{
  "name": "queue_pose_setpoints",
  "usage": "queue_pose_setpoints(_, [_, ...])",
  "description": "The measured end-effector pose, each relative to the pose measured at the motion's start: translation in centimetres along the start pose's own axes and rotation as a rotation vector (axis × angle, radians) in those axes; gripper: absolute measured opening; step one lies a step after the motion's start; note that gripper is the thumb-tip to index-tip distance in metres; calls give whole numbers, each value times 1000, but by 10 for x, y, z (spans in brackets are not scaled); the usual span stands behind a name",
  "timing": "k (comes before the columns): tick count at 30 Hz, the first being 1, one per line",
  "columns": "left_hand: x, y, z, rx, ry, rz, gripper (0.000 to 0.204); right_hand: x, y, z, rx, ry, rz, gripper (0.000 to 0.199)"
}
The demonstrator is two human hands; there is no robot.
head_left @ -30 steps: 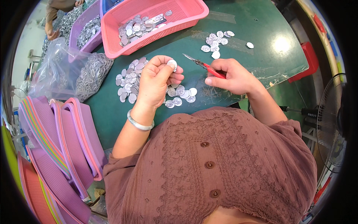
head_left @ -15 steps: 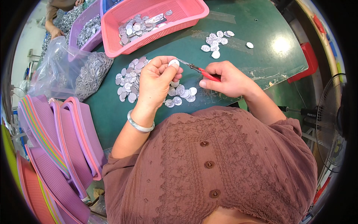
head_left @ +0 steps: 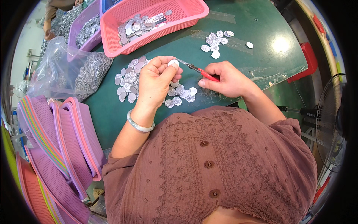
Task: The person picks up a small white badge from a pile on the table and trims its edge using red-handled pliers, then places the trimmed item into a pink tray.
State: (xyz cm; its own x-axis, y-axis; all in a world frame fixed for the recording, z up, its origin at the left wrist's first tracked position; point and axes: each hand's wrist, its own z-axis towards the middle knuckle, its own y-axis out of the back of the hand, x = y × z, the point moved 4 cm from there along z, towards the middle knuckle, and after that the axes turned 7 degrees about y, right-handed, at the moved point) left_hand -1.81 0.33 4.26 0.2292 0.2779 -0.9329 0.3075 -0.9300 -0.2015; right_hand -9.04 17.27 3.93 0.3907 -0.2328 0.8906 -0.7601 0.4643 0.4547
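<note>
Against first frame, pliers (head_left: 209, 75) in right hand (head_left: 228, 80) came left; tip now at edge of disc (head_left: 172, 62), upper middle of frame. Left hand (head_left: 156, 80) pinches disc, covers part of disc pile (head_left: 128, 83) on counter (head_left: 253, 22). Basket (head_left: 160, 35) at top, bag (head_left: 52, 71) at upper left.
</note>
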Motion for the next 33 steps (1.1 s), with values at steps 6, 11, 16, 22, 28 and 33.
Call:
queue_pose_setpoints(6, [-1, 1, 0, 4, 11, 6, 18, 2, 0, 0, 25, -31, -7, 26])
queue_pose_setpoints(11, [0, 1, 0, 7, 40, -10, 21, 0, 0, 0, -2, -1, -19, 29])
queue_pose_setpoints(16, [1, -1, 0, 69, 124, -20, 20, 0, 0, -1, -10, -4, -55, 29])
queue_pose_setpoints(22, [4, -1, 0, 48, 121, -20, 15, 2, 0, 0, -23, 112, -95, 29])
queue_pose_setpoints(28, [3, -1, 0, 50, 127, -22, 14, 4, 2, -1, -23, 140, -136, 29])
queue_pose_setpoints(33, [3, -2, -1, 61, 112, -30, 14, 2, 0, -3, 24, 29, -19, 28])
